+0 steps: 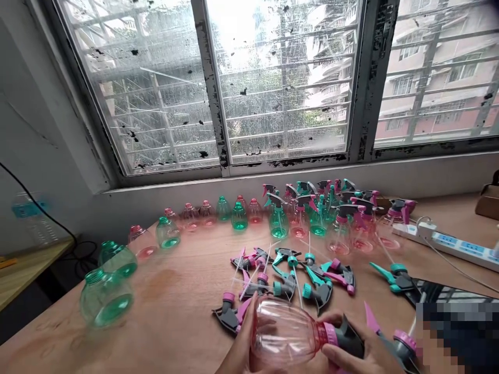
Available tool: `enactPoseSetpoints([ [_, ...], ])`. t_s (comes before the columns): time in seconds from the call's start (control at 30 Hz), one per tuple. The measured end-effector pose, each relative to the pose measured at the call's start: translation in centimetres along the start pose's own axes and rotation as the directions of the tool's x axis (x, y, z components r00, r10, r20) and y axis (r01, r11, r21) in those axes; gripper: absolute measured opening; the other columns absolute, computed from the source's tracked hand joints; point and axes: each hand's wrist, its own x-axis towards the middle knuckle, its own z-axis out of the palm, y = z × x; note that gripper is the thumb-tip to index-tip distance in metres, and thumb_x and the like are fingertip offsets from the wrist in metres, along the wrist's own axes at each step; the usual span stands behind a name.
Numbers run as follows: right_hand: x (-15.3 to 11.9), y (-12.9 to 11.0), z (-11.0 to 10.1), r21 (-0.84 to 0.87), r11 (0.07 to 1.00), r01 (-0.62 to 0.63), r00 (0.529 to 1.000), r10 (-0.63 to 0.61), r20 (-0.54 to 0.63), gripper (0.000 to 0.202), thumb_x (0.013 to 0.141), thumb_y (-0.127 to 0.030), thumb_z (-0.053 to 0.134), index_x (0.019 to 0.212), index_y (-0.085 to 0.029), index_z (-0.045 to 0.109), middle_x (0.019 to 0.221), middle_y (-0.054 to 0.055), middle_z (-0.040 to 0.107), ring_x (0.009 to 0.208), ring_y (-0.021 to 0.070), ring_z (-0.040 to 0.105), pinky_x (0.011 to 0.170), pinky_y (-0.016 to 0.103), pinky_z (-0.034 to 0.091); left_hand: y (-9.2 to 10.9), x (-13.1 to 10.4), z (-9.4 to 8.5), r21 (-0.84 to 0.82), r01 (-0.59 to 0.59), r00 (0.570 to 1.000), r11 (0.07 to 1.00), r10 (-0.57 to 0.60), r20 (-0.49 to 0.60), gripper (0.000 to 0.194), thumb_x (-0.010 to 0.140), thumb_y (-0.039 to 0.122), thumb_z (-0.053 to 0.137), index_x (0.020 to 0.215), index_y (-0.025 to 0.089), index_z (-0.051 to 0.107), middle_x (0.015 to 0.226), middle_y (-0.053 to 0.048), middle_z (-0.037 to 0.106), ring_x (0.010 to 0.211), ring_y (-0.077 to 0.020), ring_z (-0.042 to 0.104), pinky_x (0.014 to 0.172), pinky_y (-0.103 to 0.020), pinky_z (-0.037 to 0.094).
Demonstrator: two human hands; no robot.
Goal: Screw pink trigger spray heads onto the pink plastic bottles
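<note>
A clear pink spray bottle (286, 330) lies on its side between my hands, its neck pointing right. My left hand (239, 343) is wrapped round the bottle's base end. At the neck, my right hand (360, 350) grips a grey trigger sprayer head (346, 335) whose pink collar (330, 333) sits on the bottle's mouth. Whether the collar is fully tightened I cannot tell. Just beyond the bottle lies a pile of loose trigger sprayer heads (286, 283), pink-and-grey and green-and-grey, with thin white tubes. More sprayer heads (403, 280) lie to the right of my right hand.
Open green bottles (107, 309) and pink bottles (144, 244) curve along the table's left and back edge. Several bottles with sprayers fitted (300, 218) stand at the back right, beside a white power strip (456, 244). A dark flat object (456, 296) and a blurred patch are at right.
</note>
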Motion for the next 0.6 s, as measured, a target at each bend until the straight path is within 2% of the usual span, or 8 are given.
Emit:
enactPoseSetpoints([
  [0.03, 0.0, -0.1, -0.1, -0.018, 1.0, -0.006, 1.0, 0.006, 0.012, 0.024, 0.08, -0.042, 0.078, 0.097, -0.026, 0.074, 0.078, 0.001, 0.08, 0.084, 0.029, 0.076, 0.065, 0.025, 0.058, 0.4, -0.6, -0.1, 0.013, -0.038, 0.999, 0.999, 0.038, 0.03, 0.139, 0.053, 0.06, 0.093, 0.161, 0.032, 0.011, 0.155, -0.013, 0.042, 0.121, -0.0345, 0.059, 0.108, -0.044, 0.045],
  [0.07, -0.1, -0.1, -0.2, -0.034, 0.999, -0.003, 1.0, 0.003, 0.011, 0.023, 0.081, -0.041, 0.078, 0.097, -0.026, 0.074, 0.081, 0.002, 0.081, 0.087, 0.0293, 0.075, 0.069, 0.026, 0.059, 0.9, -1.2, -0.2, 0.036, -0.077, 0.995, 0.996, 0.074, 0.067, 0.138, 0.056, 0.057, 0.093, 0.161, 0.035, 0.005, 0.161, -0.012, 0.032, 0.122, -0.0343, 0.058, 0.109, -0.044, 0.044],
  [0.17, -0.1, 0.1, -0.2, -0.023, 0.999, 0.025, 0.999, -0.026, -0.028, 0.023, 0.08, -0.039, 0.079, 0.096, -0.024, 0.075, 0.086, 0.002, 0.081, 0.083, 0.0272, 0.075, 0.074, 0.027, 0.059, 2.1, -2.4, -0.2, 0.141, -0.173, 0.972, 0.975, 0.146, 0.182, 0.12, 0.08, 0.055, 0.078, 0.159, 0.038, -0.01, 0.167, -0.012, 0.019, 0.123, -0.0327, 0.056, 0.111, -0.048, 0.042],
  [0.27, -0.1, 0.3, 0.0, 0.041, 0.998, 0.043, 0.998, -0.041, -0.04, 0.026, 0.078, -0.038, 0.082, 0.098, -0.023, 0.076, 0.083, 0.001, 0.081, 0.078, 0.0254, 0.075, 0.071, 0.027, 0.059, 3.0, -2.7, 0.0, 0.181, -0.203, 0.958, 0.962, 0.158, 0.238, 0.122, 0.08, 0.055, 0.078, 0.159, 0.037, -0.013, 0.168, -0.012, 0.016, 0.132, -0.0361, 0.05, 0.115, -0.05, 0.038],
  [0.37, -0.1, 0.0, 0.1, 0.061, 0.997, 0.044, 0.998, -0.042, -0.041, 0.026, 0.076, -0.038, 0.084, 0.095, -0.024, 0.076, 0.083, 0.001, 0.081, 0.078, 0.0249, 0.074, 0.073, 0.027, 0.059, 4.0, -3.0, 0.5, 0.156, -0.174, 0.955, 0.972, 0.128, 0.267, 0.122, 0.077, 0.056, 0.079, 0.161, 0.032, -0.006, 0.168, -0.011, 0.018, 0.142, -0.0384, 0.04, 0.12, -0.049, 0.031],
  [0.47, -0.2, -0.4, 0.2, 0.046, 0.999, 0.025, 0.998, -0.022, -0.066, 0.025, 0.076, -0.041, 0.084, 0.094, -0.024, 0.076, 0.083, 0.0, 0.08, 0.077, 0.0235, 0.073, 0.071, 0.026, 0.058, 5.0, -3.5, 1.0, 0.188, -0.106, 0.973, 0.976, 0.063, 0.221, 0.116, 0.081, 0.049, 0.08, 0.162, 0.032, -0.002, 0.166, -0.01, 0.027, 0.141, -0.035, 0.042, 0.121, -0.045, 0.029],
  [0.6, -0.3, -0.5, 0.3, 0.068, 0.998, 0.001, 0.998, 0.003, -0.062, 0.027, 0.077, -0.042, 0.084, 0.095, -0.024, 0.076, 0.079, -0.002, 0.078, 0.071, 0.02, 0.071, 0.066, 0.023, 0.055, 5.4, -3.6, 1.1, 0.252, -0.168, 0.97, 0.953, 0.114, 0.213, 0.11, 0.086, 0.045, 0.076, 0.16, 0.039, -0.005, 0.167, -0.006, 0.024, 0.137, -0.0303, 0.047, 0.12, -0.041, 0.031],
])
